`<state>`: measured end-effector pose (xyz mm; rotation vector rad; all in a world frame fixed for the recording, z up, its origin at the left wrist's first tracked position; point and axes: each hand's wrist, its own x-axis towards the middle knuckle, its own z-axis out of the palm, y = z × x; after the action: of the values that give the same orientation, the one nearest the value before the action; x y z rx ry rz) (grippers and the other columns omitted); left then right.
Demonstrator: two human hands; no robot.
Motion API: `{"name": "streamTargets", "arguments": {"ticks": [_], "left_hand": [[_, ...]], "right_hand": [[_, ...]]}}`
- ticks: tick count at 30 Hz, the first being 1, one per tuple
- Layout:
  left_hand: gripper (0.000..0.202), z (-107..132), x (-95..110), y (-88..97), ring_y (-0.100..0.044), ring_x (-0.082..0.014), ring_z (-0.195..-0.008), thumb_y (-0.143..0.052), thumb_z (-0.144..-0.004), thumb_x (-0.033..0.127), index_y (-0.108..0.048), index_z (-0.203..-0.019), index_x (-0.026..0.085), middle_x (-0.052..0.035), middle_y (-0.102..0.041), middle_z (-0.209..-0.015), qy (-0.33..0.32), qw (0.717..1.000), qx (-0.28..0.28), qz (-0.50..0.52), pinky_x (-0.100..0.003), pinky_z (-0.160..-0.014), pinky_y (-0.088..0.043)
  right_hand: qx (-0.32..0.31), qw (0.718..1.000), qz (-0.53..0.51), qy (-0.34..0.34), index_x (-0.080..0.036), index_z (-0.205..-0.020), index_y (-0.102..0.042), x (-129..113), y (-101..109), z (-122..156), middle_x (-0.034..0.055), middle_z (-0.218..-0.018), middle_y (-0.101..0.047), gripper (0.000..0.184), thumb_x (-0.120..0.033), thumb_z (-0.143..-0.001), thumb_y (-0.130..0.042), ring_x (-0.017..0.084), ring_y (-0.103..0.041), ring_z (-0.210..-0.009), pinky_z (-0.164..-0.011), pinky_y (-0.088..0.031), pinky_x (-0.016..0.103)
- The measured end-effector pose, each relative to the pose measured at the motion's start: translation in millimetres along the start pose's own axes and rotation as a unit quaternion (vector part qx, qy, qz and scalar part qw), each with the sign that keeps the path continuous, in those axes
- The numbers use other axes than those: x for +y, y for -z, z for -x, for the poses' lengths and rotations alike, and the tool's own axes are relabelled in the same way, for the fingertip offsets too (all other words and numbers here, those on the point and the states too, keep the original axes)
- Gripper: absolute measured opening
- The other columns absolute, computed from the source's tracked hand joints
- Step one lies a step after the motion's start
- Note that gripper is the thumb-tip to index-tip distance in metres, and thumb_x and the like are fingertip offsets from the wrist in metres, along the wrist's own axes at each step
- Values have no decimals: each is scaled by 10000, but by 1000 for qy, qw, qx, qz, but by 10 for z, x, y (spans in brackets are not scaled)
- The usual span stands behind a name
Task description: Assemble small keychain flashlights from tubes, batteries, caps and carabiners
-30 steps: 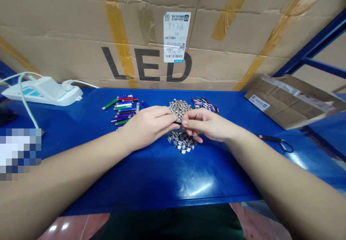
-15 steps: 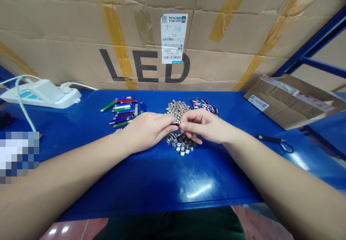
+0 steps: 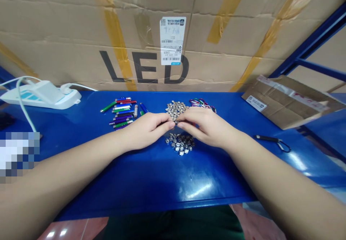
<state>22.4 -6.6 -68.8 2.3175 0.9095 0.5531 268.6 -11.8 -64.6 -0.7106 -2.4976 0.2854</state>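
Small part (image 3: pixel 176 122), mostly hidden by fingers, is held between the two hands' fingertips above a glossy blue tabletop (image 3: pixel 151 178). The left hand (image 3: pixel 148 130) and right hand (image 3: pixel 207 126) each pinch it between thumb and fingers, nearly meeting.

Nearest the wearer, below both hands, are dark green clothing (image 3: pixel 173 223) and a shiny reddish floor (image 3: pixel 89 229). The tabletop's front edge runs across above them, and a pale glare lies on the surface below the right hand.

Just on the near side of the fingertips is a loose cluster of shiny metal caps (image 3: pixel 180 144). To the right of the right hand lies a black tube with a loop (image 3: pixel 266 138).

Beyond the fingertips are silvery discs (image 3: pixel 177 108). Coloured tubes (image 3: pixel 125 114) lie beyond the left hand, and coloured metal clips (image 3: pixel 201 103) beyond the right.

Farther out, a white power strip (image 3: pixel 62 104) is at far left and a cardboard box (image 3: pixel 292 103) at far right, near a blue metal frame (image 3: pixel 310 65). Behind everything rises a large taped carton (image 3: pixel 67 27) printed "LED", bearing a white label (image 3: pixel 173 39).
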Motion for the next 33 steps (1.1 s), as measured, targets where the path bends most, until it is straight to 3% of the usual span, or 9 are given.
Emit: {"name": "streamTargets", "arguments": {"ticks": [3,6,13,18,23,26,29,31,33], "left_hand": [[268,15,-19,-32,-659,-169,-700,-535,-1053,417,-697,-1018,206,-9,-747,-838,-34,995,46,-87,-279,-663,-439],[233,34,-46,-50,-697,-187,-736,-567,-1045,409,-683,-1097,214,-23,-779,-908,-36,989,81,-115,-287,-676,-448],[253,55,-58,-54,-729,-208,-822,-523,-1079,433,-663,-1084,223,-17,-779,-949,-61,985,92,-136,-295,-708,-452],[335,49,-34,-49,-669,-183,-707,-435,-1109,435,-662,-980,225,-2,-731,-827,-57,984,42,-162,-283,-647,-402],[397,46,-34,-19,-651,-194,-730,-423,-1103,478,-661,-917,219,-13,-689,-772,-71,980,25,-182,-290,-655,-373],[375,24,-21,-1,-636,-185,-756,-448,-1087,458,-678,-936,203,-16,-693,-806,-34,994,-14,-100,-288,-689,-397],[378,-2,-5,6,-579,-153,-708,-501,-1068,488,-685,-952,179,-3,-626,-758,28,993,-69,92,-266,-673,-420],[408,-9,5,6,-471,-120,-599,-558,-1046,545,-665,-938,167,36,-494,-650,79,960,-106,247,-242,-598,-385],[439,-3,17,9,-362,-93,-532,-615,-1019,580,-631,-888,161,71,-375,-595,126,904,-146,382,-222,-540,-331]], "right_hand": [[-26,989,-97,-109,-190,-890,-667,7,-46,-5,43,-797,-718,302,-318,-1098,-489,173,-639,-732,-718,-461,298],[-52,971,-170,-162,-196,-832,-615,14,-97,0,19,-749,-681,319,-349,-1086,-497,157,-614,-684,-679,-441,280],[4,981,-159,-112,-190,-992,-650,2,-96,1,4,-816,-654,179,-339,-1058,-577,144,-558,-703,-681,-427,267],[4,993,-107,-51,-193,-879,-634,-1,-22,4,-5,-744,-626,226,-318,-1060,-582,142,-546,-690,-687,-413,270],[-13,991,-121,-58,-191,-881,-657,-21,14,8,-1,-738,-658,207,-290,-1051,-593,136,-577,-670,-659,-437,255],[-5,998,-59,-12,-180,-900,-676,-26,25,13,27,-793,-700,170,-231,-1046,-606,150,-612,-725,-715,-464,268],[10,999,-8,39,-173,-933,-686,-34,44,25,41,-819,-703,145,-208,-1055,-615,158,-629,-752,-748,-487,280],[24,998,8,65,-174,-959,-689,-48,60,35,50,-839,-706,144,-212,-1069,-604,164,-644,-775,-764,-507,287],[43,994,29,92,-169,-975,-694,-69,75,45,69,-865,-714,161,-205,-1083,-580,177,-657,-809,-777,-525,299]]}}
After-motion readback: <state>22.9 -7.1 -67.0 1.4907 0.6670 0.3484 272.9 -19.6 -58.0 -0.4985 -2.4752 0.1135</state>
